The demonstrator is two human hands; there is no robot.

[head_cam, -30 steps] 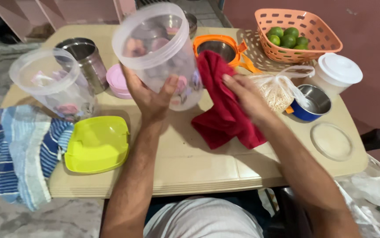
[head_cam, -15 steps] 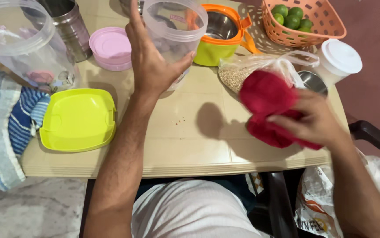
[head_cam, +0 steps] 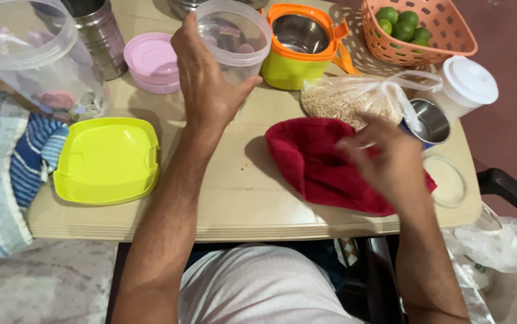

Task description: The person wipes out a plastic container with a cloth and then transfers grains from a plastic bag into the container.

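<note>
My left hand (head_cam: 207, 81) grips the side of a clear plastic jar (head_cam: 237, 33) that stands open-topped on the beige table (head_cam: 240, 204). A red cloth (head_cam: 315, 165) lies spread on the table at the right. My right hand (head_cam: 387, 165) hovers over its right part, blurred, with fingers apart and nothing gripped. Just behind the cloth lies a clear bag of grain (head_cam: 345, 102).
A second clear jar (head_cam: 24, 57), steel tumbler (head_cam: 99, 36), pink lid (head_cam: 150, 60), lime-green lid (head_cam: 107, 159) and striped towel (head_cam: 6, 168) are left. An orange-and-green container (head_cam: 294, 60), basket of limes (head_cam: 426, 39), white tub (head_cam: 468, 84), blue bowl (head_cam: 429, 123) and clear lid (head_cam: 447, 180) sit right.
My left hand set the clear jar down on the table and keeps hold of it. My right hand carried the bunched red cloth to the right, and it now lies spread flat.
</note>
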